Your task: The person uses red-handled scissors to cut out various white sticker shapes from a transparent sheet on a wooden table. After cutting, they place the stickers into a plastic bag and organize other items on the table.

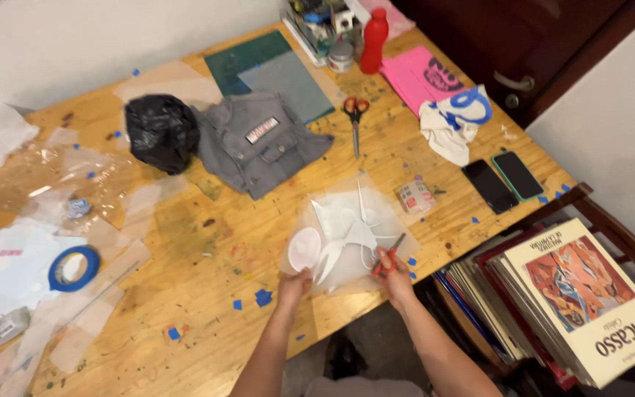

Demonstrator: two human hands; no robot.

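White paper cutout (347, 235) gripped by left hand (293, 285) fingers; right hand (393, 276) fingers hold red-handled scissors (389, 256).

Two bare forearms in shot, no sleeves, left hand (293, 285) and right hand (395, 273) free of gloves, rings or watch.

left hand (293, 285) holding white sheet (347, 234), right hand (393, 273) gripping red scissors (389, 256)

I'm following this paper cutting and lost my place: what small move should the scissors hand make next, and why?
Probably close the red-handled scissors a little further along the cut. The right hand holds them with the blades in the translucent sheet, where white cut shapes already lie, while the left hand pinches the sheet's near edge to steady it.
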